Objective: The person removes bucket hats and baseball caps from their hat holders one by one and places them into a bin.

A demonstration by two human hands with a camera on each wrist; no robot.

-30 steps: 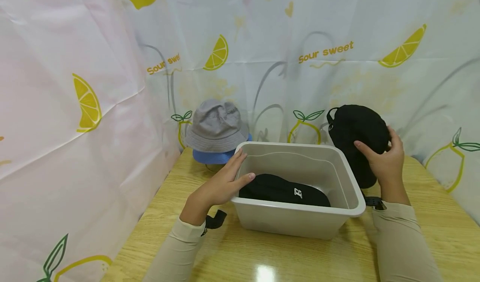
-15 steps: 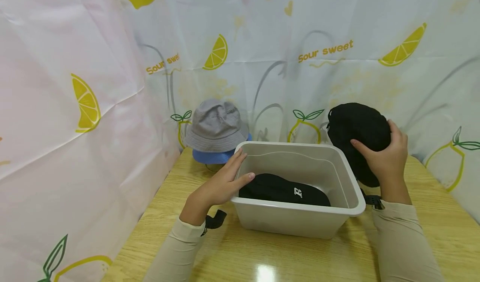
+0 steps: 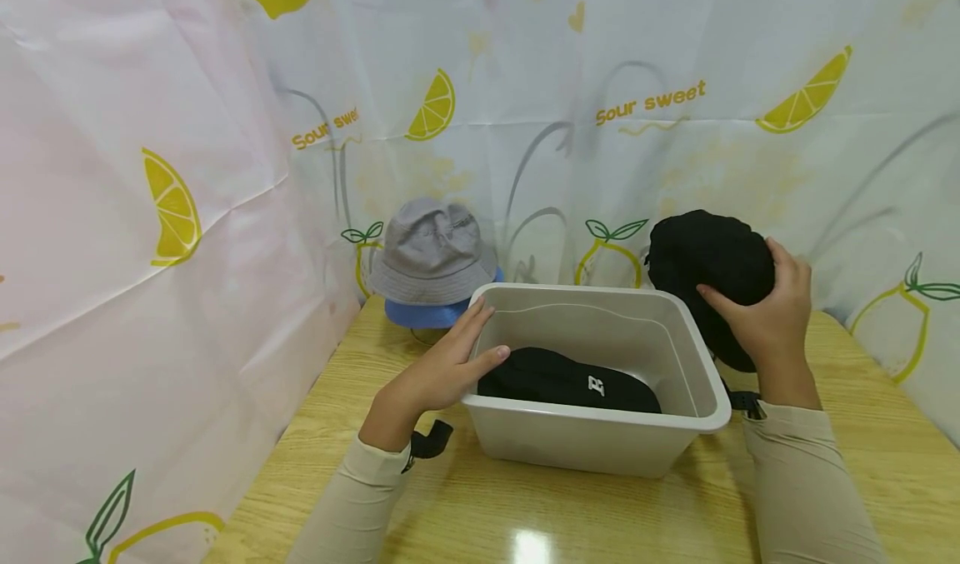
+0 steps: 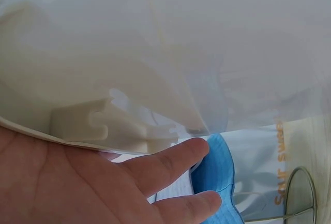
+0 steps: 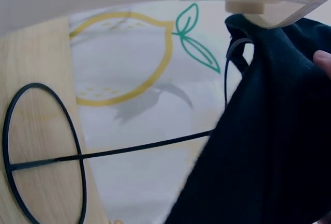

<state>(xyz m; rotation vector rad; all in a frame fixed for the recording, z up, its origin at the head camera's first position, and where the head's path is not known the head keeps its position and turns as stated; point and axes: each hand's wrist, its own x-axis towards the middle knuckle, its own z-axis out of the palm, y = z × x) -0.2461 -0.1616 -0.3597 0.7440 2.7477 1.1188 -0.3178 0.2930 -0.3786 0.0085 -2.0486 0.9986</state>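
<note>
My right hand [image 3: 776, 322] holds a cap [image 3: 701, 256], thumb across its near face and fingers round its right edge. This cap is outside the bin [image 3: 570, 443], between one and two o'clock from its middle. My right wrist view shows a black stand [image 5: 147, 144] by it, the rod running up to the cloth and lost there, so I cannot tell whether the stand bears any of its weight.

My left hand [image 3: 438, 372] lies spread at the bin's nine o'clock rim, fingers stretched outside, thumb reaching over the inner side; it grips no headwear.

I'd judge the work to be partway along. At ten o'clock from the bin, the grey hat [image 3: 431, 256] sits over the blue hat [image 3: 420, 314], with a wire loop [image 3: 423, 339] showing below them; those two look settled to me. What seems unfinished is on my side: the held cap is not yet let go, and the lettered cap [image 3: 555, 379] lies low in the bin, towards its seven o'clock side. Whether my left thumb touches that one, I cannot tell. The bin itself stands upright on the table [image 3: 465, 506].
</note>
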